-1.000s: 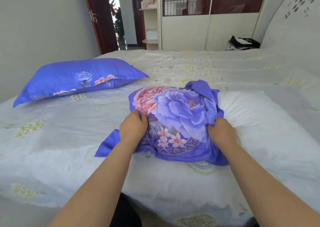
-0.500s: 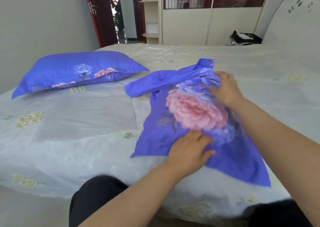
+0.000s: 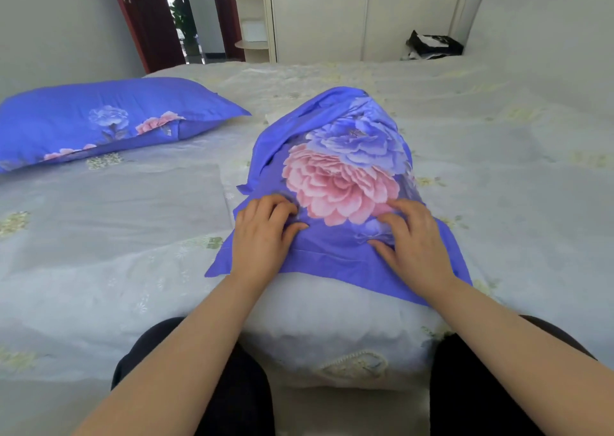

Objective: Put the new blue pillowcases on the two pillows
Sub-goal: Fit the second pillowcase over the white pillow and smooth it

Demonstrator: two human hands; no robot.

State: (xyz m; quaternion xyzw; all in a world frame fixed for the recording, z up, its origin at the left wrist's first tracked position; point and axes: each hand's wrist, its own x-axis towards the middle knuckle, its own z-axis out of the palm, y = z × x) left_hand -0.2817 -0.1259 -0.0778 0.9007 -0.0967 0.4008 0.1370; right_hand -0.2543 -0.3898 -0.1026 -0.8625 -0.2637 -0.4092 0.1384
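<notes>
Pinching smooth blue floral pillowcase [image 3: 335,170], left hand [image 3: 262,236] and right hand [image 3: 415,239] fingers curled, plump white pillow [image 3: 332,319] half covered

Bed [image 3: 99,269] under pale floral cover. Dark red door [image 3: 149,20] open, far left; plant [image 3: 181,20] beyond it. Corner shelf [image 3: 254,13] beside wardrobe [image 3: 365,20]. Black bag [image 3: 432,45] by headboard [image 3: 548,20]

Bare bedspread [image 3: 116,223] left, covered pillow [image 3: 109,120] beyond
</notes>
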